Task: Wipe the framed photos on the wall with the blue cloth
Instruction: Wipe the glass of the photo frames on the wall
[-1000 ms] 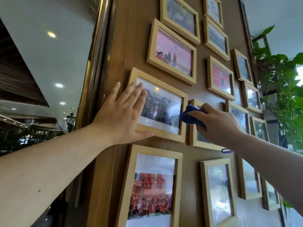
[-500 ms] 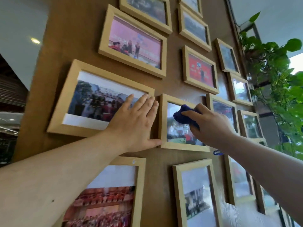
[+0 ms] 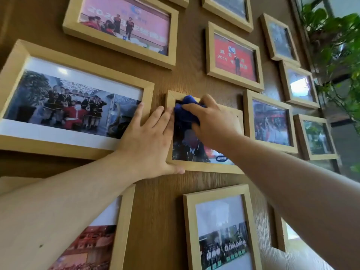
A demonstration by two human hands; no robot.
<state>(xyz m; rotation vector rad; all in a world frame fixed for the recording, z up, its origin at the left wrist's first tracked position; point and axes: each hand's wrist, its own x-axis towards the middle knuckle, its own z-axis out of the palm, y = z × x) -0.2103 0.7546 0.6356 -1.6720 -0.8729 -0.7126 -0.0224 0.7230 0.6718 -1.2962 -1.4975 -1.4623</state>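
Head view looks up a brown wood-grain wall [image 3: 155, 211] hung with pale wooden photo frames. Both bare forearms reach up and inward from the lower corners. Left hand [image 3: 148, 141] lies flat and spread — its fingers [image 3: 136, 115] rest over the right end of the wide group-photo frame [image 3: 11, 78] and the wall strip beside it, while the thumb presses along the bottom-left corner of the centre frame [image 3: 204, 168]. Right hand [image 3: 212, 123] is curled around the bunched blue cloth [image 3: 185, 114], pinching it against the upper-left glass of that centre frame, so most of the photo's top half is hidden behind hand and cloth. Around it hang a pink-banner frame [image 3: 120, 47] above, a red-banner frame [image 3: 210, 51] up right, and a portrait frame [image 3: 189, 230] below. Leafy green plant [image 3: 339, 36] fills the right edge — well apart from the hands.
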